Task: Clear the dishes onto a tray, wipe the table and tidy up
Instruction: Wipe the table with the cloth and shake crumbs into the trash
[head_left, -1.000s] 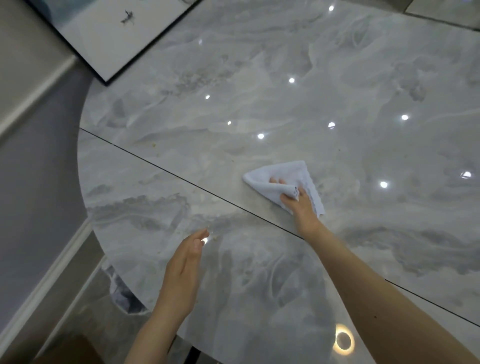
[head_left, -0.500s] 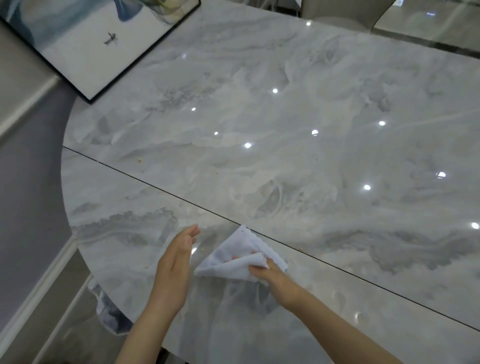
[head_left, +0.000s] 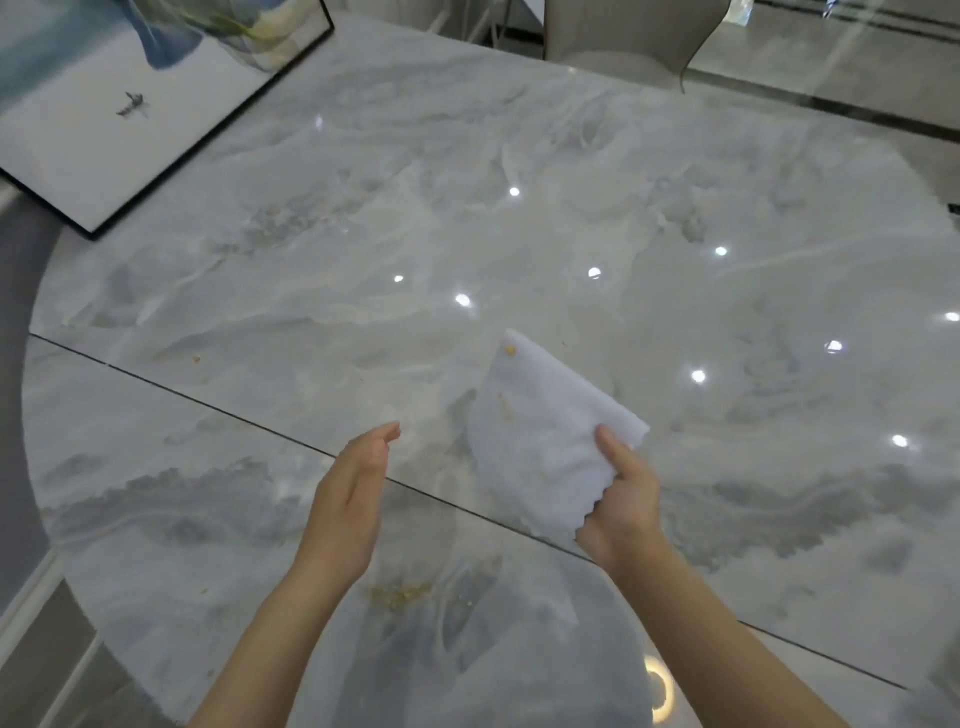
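Observation:
My right hand (head_left: 623, 509) grips a white cloth (head_left: 540, 441) by its near edge and holds it lifted above the grey marble table (head_left: 571, 218). Small yellow crumbs stick to the cloth's face. My left hand (head_left: 353, 499) hovers open beside it, palm turned toward the cloth, fingers straight and together, holding nothing. A small heap of yellowish crumbs (head_left: 400, 592) lies on the table just below my left wrist. One stray crumb (head_left: 196, 358) sits further left, near the dark seam (head_left: 218, 405) that crosses the tabletop.
A black-framed picture (head_left: 130, 114) leans at the table's far left corner. A pale chair (head_left: 623, 41) stands behind the far edge. The table's rounded left edge drops to a grey wall and white skirting (head_left: 26, 592).
The cloth was swept across the table toward my left hand, then lifted off the surface. A heap of crumbs now lies near the front edge. The view has tilted up.

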